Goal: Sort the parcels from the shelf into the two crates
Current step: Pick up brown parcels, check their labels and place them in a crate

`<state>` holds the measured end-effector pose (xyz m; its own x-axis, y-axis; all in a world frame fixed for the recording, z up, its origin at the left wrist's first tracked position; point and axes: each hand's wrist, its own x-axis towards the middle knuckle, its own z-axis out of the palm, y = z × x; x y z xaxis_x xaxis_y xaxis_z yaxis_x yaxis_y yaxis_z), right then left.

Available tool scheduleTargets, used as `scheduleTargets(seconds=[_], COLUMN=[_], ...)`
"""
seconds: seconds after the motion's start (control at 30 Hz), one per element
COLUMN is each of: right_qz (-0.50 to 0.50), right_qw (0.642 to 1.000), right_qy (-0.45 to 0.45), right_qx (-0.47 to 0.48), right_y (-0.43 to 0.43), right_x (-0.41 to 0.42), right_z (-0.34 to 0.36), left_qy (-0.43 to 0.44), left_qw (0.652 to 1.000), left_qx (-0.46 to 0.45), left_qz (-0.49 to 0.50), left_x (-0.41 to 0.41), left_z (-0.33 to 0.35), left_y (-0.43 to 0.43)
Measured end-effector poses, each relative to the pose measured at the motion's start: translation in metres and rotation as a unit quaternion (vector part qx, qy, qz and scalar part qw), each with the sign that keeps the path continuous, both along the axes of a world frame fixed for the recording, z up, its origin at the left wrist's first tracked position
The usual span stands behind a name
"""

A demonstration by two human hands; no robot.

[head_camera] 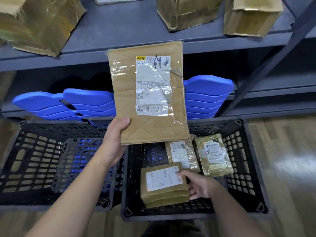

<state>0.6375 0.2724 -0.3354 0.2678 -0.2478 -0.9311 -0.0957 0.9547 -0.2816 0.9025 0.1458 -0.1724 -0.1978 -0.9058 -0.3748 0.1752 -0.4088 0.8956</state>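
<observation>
My left hand (114,135) grips the lower left corner of a flat brown cardboard parcel (148,93) with a white label, held upright above the gap between two black crates. My right hand (199,184) holds the right edge of a small taped box (163,184) lying inside the right crate (246,168). Two more small taped parcels, one (182,155) beside the other (213,154), lie at the back of that crate. The left crate (34,161) holds no parcels that I can see.
A grey metal shelf (130,26) runs across the top with several brown cardboard boxes, such as one at left (39,23) and one at right (251,16). Stacked blue plastic pieces (68,105) sit on the lower shelf behind the crates. Wooden floor lies to the right.
</observation>
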Motion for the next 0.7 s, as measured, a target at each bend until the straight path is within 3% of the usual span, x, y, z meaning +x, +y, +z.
scheduleTargets(seconds=[0.27, 0.47, 0.6, 0.7], right_qz=[-0.172, -0.392, -0.353, -0.369], right_qw=[0.972, 0.882, 0.840, 0.777], right_qy=[0.130, 0.221, 0.404, 0.476], right_qx=[-0.096, -0.143, -0.081, -0.181], right_y=[0.010, 0.022, 0.029, 0.008], right_x=[-0.113, -0.095, -0.057, -0.032], right_z=[0.031, 0.014, 0.011, 0.057], left_qy=[-0.005, -0.011, -0.010, -0.016], left_qw=[1.000, 1.000, 1.000, 1.000], left_qx=[-0.007, -0.006, 0.004, 0.011], left_qz=[-0.009, -0.009, -0.001, 0.004], left_x=[-0.006, -0.003, 0.004, 0.009], left_z=[-0.001, -0.003, -0.001, -0.001], left_y=[-0.002, 0.002, 0.006, 0.011])
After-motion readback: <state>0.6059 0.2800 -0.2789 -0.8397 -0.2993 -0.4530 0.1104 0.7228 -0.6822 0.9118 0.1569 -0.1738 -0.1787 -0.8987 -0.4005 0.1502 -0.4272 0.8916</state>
